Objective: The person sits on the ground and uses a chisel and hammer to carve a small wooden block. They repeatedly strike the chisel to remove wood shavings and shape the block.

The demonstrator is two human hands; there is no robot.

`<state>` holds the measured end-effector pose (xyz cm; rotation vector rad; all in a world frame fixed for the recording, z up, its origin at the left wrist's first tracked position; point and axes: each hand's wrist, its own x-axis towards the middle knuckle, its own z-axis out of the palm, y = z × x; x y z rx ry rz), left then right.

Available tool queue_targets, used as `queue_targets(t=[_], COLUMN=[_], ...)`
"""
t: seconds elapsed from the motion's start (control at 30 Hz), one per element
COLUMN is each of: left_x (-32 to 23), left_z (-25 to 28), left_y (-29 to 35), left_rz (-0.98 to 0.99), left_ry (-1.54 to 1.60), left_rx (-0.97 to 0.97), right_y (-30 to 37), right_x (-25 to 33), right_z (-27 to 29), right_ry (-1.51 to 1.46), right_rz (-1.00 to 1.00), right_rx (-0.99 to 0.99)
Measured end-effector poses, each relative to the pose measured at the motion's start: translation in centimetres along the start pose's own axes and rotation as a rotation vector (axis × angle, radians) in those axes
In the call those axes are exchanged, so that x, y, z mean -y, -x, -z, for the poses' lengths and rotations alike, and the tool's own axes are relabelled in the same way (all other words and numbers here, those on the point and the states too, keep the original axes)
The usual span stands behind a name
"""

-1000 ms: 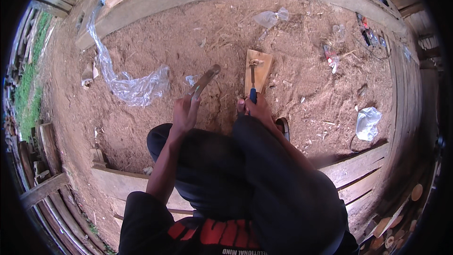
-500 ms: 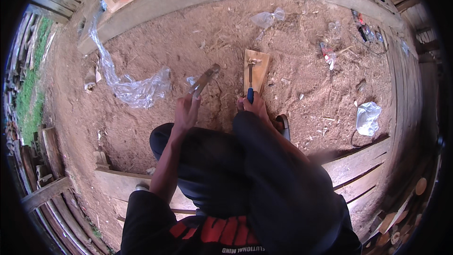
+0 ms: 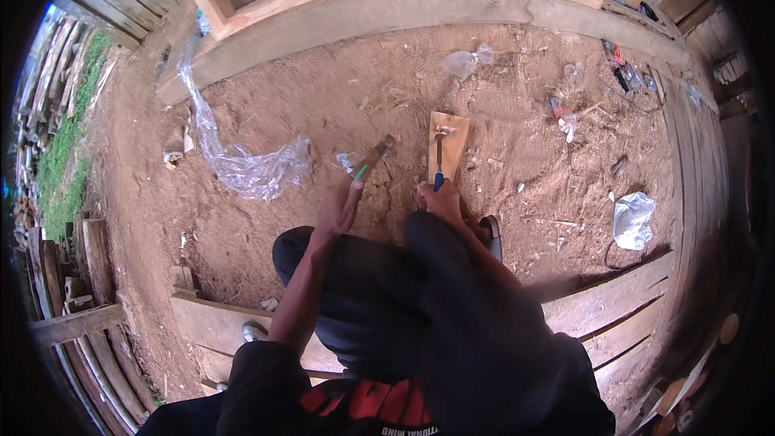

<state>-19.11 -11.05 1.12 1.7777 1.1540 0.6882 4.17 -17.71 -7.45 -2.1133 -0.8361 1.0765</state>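
My left hand point(image 3: 337, 208) is closed round a short stick-like brown tool point(image 3: 376, 157) with a darker end and a green mark near my fingers. Its kind is hard to make out. It tilts up and to the right, apart from the board. My right hand point(image 3: 441, 199) grips a chisel point(image 3: 439, 163) by its blue handle. The chisel's metal blade points away from me over a light wooden board point(image 3: 458, 145), and its tip meets a rough, chipped spot near the board's far end. The board lies on the ground just beyond my right hand, beside my sandalled foot point(image 3: 492, 236).
Clear plastic sheeting point(image 3: 262, 168) lies crumpled at the left. A plastic bag point(image 3: 468, 61) sits beyond the board, a white bag point(image 3: 632, 220) at the right. Tools with a cord point(image 3: 626, 74) lie far right. A timber beam point(image 3: 323, 26) bounds the far side; planks point(image 3: 609, 295) are near me.
The whole view has shifted, so the scene sits lower and slightly farther right. Both hands keep their tools, the chisel tip still at the chipped spot. A green mark now shows on the left-hand tool.
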Motion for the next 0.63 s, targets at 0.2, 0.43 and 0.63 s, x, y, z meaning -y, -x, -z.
queue_targets(t=[0.2,0.43,0.63], left_x=[0.5,-0.4,-2.4], left_z=[-1.2,-1.7,-2.0], left_y=[-1.1,-1.1,-2.2], left_rz=[0.041,0.170,0.231], left_ry=[-0.073,0.045,-0.118], left_rx=[0.059,0.053,0.194], right_y=[-0.9,-3.2,-2.1], right_x=[-3.2,-3.2,4.0], right_z=[1.0,3.2,2.1], right_ry=[0.221,0.342,-0.062], right_rz=[0.059,-0.067,0.078], right_rx=[-0.124,-0.015,0.271])
